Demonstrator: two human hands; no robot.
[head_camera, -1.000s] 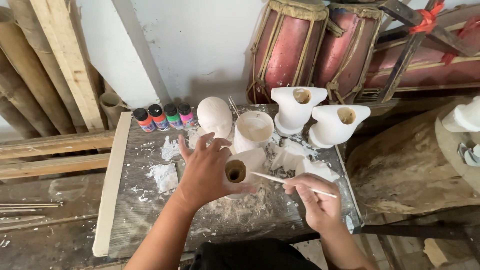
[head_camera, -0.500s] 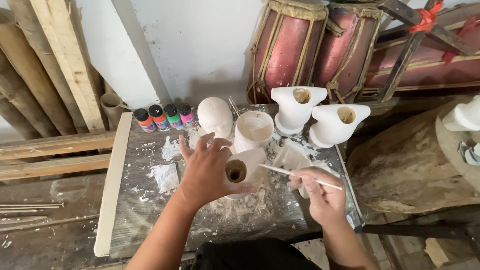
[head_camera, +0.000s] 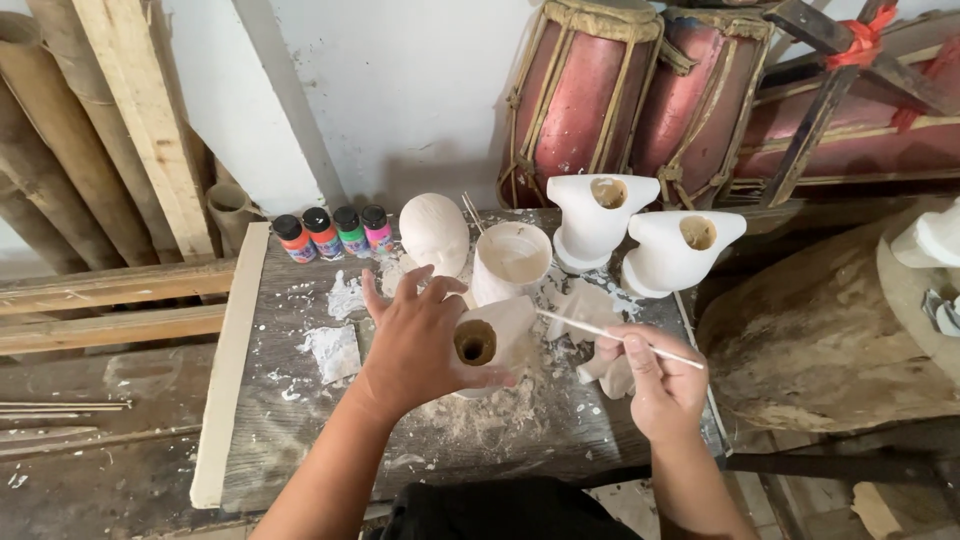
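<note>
White plaster piece (head_camera: 497, 340) with a round hole in its near end — held over the middle of the table (head_camera: 300, 440), tilted so the hole faces the camera. Left hand (head_camera: 420, 340) grips it from the left side; fingers (head_camera: 405, 290) spread and curled over the top, thumb under the near edge, closed firmly on the piece. Right hand (head_camera: 655, 385) sits just right of it, fingers pinched shut on a thin white stick (head_camera: 610, 335) that runs up-left, its tip touching the upper right side of the plaster piece.

Table top is grey, worn wood, dusted with white powder and crumbs below the hands. A flat white scrap (head_camera: 335, 350) lies left of the left hand.

Back row, left to right — four small paint bottles (head_camera: 333, 233) with black caps, in orange, red, green and pink; a smooth white egg-shaped form (head_camera: 434, 232); a white cup (head_camera: 512, 262) with pale contents and a stick leaning behind it; two white vase-like casts (head_camera: 640, 235), each with a hole on top, standing close together at the table's far right.

Behind the table: two red drums (head_camera: 620, 95) laced with cord, against a white wall. Planks and bamboo poles (head_camera: 90, 150) lean at the left.
</note>
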